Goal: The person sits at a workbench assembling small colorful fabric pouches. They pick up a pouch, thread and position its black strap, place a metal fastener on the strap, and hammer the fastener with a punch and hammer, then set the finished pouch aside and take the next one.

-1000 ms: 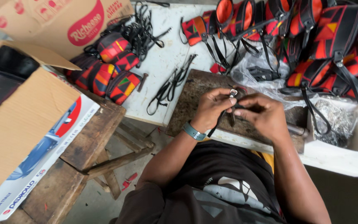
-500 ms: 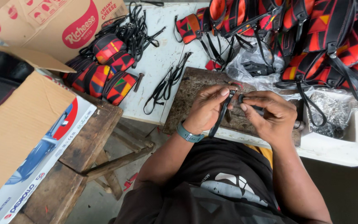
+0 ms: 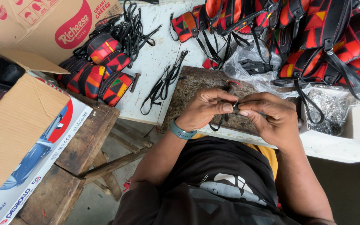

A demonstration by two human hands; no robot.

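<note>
My left hand (image 3: 207, 109) and my right hand (image 3: 269, 116) meet over a dark worn board (image 3: 190, 89) on the white table (image 3: 157, 62). Both pinch a thin black strap (image 3: 221, 121) between thumb and fingers; its end hangs down below my left hand. A small fitting at the pinch point is mostly hidden by my fingertips. A teal watch is on my left wrist.
Loose black straps (image 3: 163, 83) lie left of the board. Red, black and orange patterned pouches (image 3: 101, 71) sit at the table's left; many more with straps (image 3: 321, 37) pile at the back right. A clear bag (image 3: 251, 62), a box of metal fittings (image 3: 334, 110), cardboard boxes (image 3: 17, 137) and a wooden bench (image 3: 84, 141) surround me.
My hands have stayed together on the strap, working it slightly between the fingers. The view has shifted a little; the table's objects have not moved.
</note>
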